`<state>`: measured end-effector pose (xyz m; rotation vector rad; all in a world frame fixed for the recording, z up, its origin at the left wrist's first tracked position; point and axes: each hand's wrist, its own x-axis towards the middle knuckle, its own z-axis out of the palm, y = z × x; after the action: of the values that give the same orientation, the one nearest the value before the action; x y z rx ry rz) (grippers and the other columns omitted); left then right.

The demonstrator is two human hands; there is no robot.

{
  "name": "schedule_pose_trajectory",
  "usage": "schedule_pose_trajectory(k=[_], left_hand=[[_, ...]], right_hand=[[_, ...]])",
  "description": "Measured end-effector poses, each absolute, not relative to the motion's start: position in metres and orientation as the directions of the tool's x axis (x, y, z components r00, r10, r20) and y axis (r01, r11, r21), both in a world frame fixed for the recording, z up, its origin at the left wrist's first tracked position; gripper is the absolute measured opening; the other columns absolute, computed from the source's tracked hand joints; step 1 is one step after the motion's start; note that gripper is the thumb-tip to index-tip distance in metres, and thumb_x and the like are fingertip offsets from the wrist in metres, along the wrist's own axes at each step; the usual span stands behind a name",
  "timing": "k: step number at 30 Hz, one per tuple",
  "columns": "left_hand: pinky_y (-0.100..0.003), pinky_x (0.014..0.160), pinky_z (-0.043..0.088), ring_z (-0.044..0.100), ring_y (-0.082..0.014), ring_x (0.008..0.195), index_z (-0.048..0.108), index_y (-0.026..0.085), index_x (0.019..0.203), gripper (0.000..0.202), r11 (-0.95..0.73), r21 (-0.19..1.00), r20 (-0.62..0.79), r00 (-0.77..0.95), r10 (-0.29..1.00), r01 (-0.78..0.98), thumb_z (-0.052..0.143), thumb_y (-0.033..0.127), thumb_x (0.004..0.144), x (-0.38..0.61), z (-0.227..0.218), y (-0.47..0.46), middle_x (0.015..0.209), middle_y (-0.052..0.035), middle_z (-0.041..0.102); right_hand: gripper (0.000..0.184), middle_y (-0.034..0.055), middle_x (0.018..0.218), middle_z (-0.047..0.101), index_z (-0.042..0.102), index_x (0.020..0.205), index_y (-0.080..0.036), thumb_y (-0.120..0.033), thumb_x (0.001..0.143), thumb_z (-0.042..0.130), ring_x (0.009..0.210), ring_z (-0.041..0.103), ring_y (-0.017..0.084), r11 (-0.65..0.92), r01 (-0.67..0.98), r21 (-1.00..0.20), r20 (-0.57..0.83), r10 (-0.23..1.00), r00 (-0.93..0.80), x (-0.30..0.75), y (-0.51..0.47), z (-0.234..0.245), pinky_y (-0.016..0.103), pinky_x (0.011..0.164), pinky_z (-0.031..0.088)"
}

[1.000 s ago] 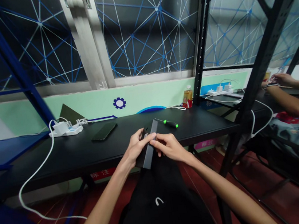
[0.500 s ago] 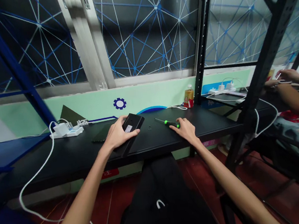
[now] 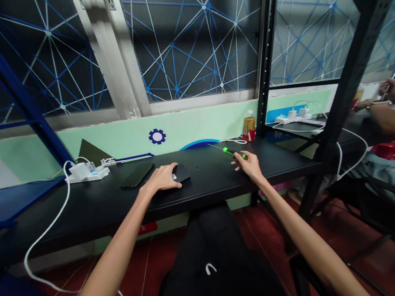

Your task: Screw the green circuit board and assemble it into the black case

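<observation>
Fingers of the right hand (image 3: 249, 165) are holding a slim screwdriver (image 3: 234, 153) with black and bright green handle and thin metal shaft. This grip is narrow, between the thumb and the fingertips, while the lower fingers are curling loosely. The shaft is pointing away from these fingers, toward the left and the wall.

Fingers of the left hand (image 3: 163, 177) are spreading wide around a flat black rectangular case (image 3: 183, 174), and they are gripping it with the thumb on the near side. This case is lying on the long black table (image 3: 212, 180) and is showing beyond the fingertips to the right. Two very small dark pieces (image 3: 197, 168) are lying between the hands, nearer to the left fingers; I cannot tell what they are.

Near the left fingers, on their left, a flat black phone (image 3: 137, 175) with glossy screen is lying. Farther left, a white plastic power strip (image 3: 92, 174) is resting, and a white cable (image 3: 25, 260) is hanging beside it. Beyond the right fingers, near the wall, a clear bottle with amber liquid (image 3: 248, 126) is standing upright. Well apart to the right, another person's hands (image 3: 394, 90) are working.
</observation>
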<state>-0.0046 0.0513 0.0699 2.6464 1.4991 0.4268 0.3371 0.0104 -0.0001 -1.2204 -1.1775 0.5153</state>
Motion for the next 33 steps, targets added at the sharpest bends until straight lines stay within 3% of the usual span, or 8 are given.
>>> schedule_pose_trajectory(k=[3, 9, 15, 20, 26, 33], left_hand=[[-0.048, 0.094, 0.041, 0.055, -0.0448, 0.118, 0.05, 0.011, 0.142, 0.091, -0.522, 0.18, 0.192, 0.49, 0.85, 0.834, 0.075, 0.042, 0.059, -0.003, 0.069, 0.051, 0.133, -0.025, 0.058], [-0.047, 0.098, 0.042, 0.053, -0.0378, 0.122, 0.051, 0.02, 0.141, 0.078, -0.508, 0.061, 0.113, 0.499, 0.859, 0.859, 0.063, 0.03, 0.065, 0.001, 0.06, 0.054, 0.136, -0.016, 0.057], [-0.049, 0.107, 0.036, 0.05, -0.034, 0.127, 0.052, 0.02, 0.141, 0.067, -0.529, 0.042, 0.194, 0.512, 0.837, 0.848, 0.053, 0.026, 0.074, 0.005, 0.041, 0.048, 0.14, -0.0142, 0.054], [-0.056, 0.115, 0.023, 0.044, -0.0311, 0.134, 0.056, 0.022, 0.135, 0.059, -0.553, 0.031, 0.399, 0.497, 0.771, 0.832, 0.048, 0.016, 0.077, 0.004, 0.026, 0.032, 0.142, -0.0125, 0.053], [-0.055, 0.114, 0.028, 0.043, -0.031, 0.136, 0.05, 0.023, 0.14, 0.069, -0.64, 0.085, 0.554, 0.498, 0.668, 0.764, 0.05, 0.01, 0.072, 0.001, 0.023, 0.023, 0.149, -0.0129, 0.044], [-0.051, 0.111, 0.037, 0.048, -0.0294, 0.131, 0.055, 0.023, 0.134, 0.051, -0.728, 0.208, 0.678, 0.44, 0.588, 0.653, 0.053, 0.018, 0.083, 0.003, 0.019, 0.007, 0.141, -0.0106, 0.052]], right_hand=[[0.057, 0.0099, 0.094, 0.068, 0.059, 0.1, -0.014, -0.059, 0.07, 0.074, 0.084, 0.074, 0.026, 0.46, 0.01, -0.888, 0.426, 0.814, 0.395, 0.334, 0.009, 0.003, 0.03, 0.055, 0.06], [0.05, 0.0069, 0.089, 0.071, 0.059, 0.094, -0.016, -0.05, 0.067, 0.082, 0.085, 0.075, 0.028, 0.524, -0.173, -0.834, 0.446, 0.824, 0.349, 0.333, -0.003, 0.021, 0.031, 0.058, 0.064], [0.043, 0.0051, 0.087, 0.072, 0.061, 0.097, -0.017, -0.046, 0.072, 0.081, 0.083, 0.076, 0.028, 0.5, -0.172, -0.849, 0.477, 0.864, 0.162, 0.33, -0.017, 0.033, 0.031, 0.055, 0.065], [0.046, 0.0043, 0.083, 0.071, 0.061, 0.098, -0.017, -0.047, 0.07, 0.081, 0.083, 0.076, 0.03, 0.465, -0.157, -0.871, 0.454, 0.885, 0.105, 0.315, -0.016, 0.029, 0.033, 0.055, 0.065], [0.045, 0.0039, 0.085, 0.07, 0.061, 0.099, -0.016, -0.046, 0.07, 0.081, 0.086, 0.075, 0.03, 0.461, -0.163, -0.872, 0.45, 0.887, 0.101, 0.307, -0.015, 0.024, 0.033, 0.057, 0.065], [0.045, 0.0044, 0.086, 0.072, 0.062, 0.099, -0.016, -0.044, 0.07, 0.083, 0.084, 0.076, 0.03, 0.448, -0.191, -0.873, 0.433, 0.894, 0.119, 0.307, -0.02, 0.029, 0.034, 0.058, 0.065]])
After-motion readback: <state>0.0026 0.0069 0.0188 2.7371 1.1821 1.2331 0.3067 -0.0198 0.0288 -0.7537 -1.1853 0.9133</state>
